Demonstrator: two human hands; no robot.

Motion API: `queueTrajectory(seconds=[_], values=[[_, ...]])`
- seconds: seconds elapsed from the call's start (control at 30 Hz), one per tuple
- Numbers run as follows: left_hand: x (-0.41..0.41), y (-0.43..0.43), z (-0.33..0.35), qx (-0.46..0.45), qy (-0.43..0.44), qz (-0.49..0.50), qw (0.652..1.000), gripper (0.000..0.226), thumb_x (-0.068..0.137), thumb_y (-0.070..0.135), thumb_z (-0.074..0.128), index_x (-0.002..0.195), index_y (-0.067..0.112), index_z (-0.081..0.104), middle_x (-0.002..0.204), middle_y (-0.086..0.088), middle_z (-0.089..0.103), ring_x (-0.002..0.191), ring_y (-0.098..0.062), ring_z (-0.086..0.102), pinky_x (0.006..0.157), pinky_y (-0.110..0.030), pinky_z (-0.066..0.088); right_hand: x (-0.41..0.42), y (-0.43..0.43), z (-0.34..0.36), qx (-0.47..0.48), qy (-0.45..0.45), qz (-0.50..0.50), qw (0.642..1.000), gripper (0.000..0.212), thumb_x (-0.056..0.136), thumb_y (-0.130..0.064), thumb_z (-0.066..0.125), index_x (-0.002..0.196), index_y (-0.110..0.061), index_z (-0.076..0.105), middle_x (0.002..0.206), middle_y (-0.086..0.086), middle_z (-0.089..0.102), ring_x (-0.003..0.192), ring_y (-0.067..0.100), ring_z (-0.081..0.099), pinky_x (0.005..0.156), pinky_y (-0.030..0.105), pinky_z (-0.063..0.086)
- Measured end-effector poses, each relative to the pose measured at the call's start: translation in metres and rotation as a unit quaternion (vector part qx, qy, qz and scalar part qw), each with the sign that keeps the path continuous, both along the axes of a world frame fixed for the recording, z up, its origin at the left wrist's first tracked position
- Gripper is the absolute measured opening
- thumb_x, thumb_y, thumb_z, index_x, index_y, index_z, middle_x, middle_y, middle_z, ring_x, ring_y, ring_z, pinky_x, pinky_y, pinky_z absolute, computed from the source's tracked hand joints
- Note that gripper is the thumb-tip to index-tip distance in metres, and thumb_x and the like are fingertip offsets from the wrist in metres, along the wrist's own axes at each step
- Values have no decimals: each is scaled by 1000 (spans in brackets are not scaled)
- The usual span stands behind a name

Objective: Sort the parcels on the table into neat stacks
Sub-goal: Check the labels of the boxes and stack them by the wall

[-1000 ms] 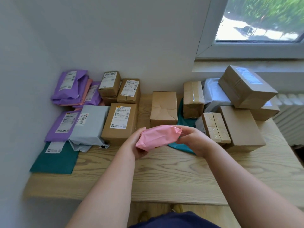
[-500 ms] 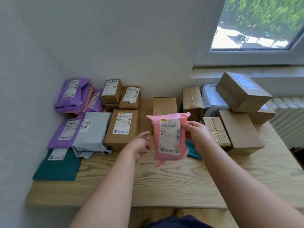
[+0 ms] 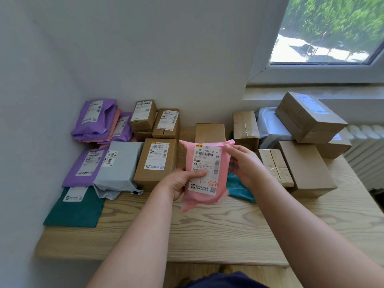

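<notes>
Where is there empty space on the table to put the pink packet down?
The pink packet fits best on the bare front strip of table, between the green mailer on the left and the long brown box on the right. The back is crowded: purple mailers left, stacked boxes right.

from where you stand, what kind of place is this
Probably a home or small-office room used for parcel sorting: a wooden table in a wall corner, a window and radiator at its right, labelled boxes piled on it, a pink mailer held by left hand and right hand.
</notes>
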State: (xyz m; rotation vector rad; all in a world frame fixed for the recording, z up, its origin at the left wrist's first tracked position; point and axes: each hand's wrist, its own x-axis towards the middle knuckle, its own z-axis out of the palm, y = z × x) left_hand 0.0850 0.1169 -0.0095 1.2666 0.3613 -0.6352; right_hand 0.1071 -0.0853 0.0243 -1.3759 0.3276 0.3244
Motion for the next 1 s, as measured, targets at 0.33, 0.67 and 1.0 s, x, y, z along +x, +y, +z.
queueTrajectory(seconds=[0.33, 0.67, 1.0], values=[[-6, -3, -2, -27, -16, 24, 999, 71, 63, 3, 87, 128, 9, 59, 114, -17, 72, 106, -35, 70, 96, -56, 53, 11, -5, 8, -75, -29, -143, 986, 13, 91, -24, 71, 87, -12, 70, 92, 9, 74, 86, 19, 71, 83, 34, 59], [-1, -1, 8, 159, -68, -12, 985, 60, 68, -1, 85, 119, 19, 60, 112, -5, 71, 98, -25, 70, 78, -41, 61, 13, -9, 12, -246, -60, -82, 964, 17, 94, -22, 67, 111, -17, 69, 99, -5, 66, 91, 8, 61, 79, 27, 52], [8, -12, 20, 289, -138, -102, 942, 75, 63, 13, 89, 129, 29, 55, 121, 3, 59, 107, -20, 62, 90, -46, 57, 20, 16, 24, -304, -142, 66, 940, 9, 91, -26, 70, 95, -18, 73, 95, -1, 69, 89, 16, 65, 77, 30, 55]])
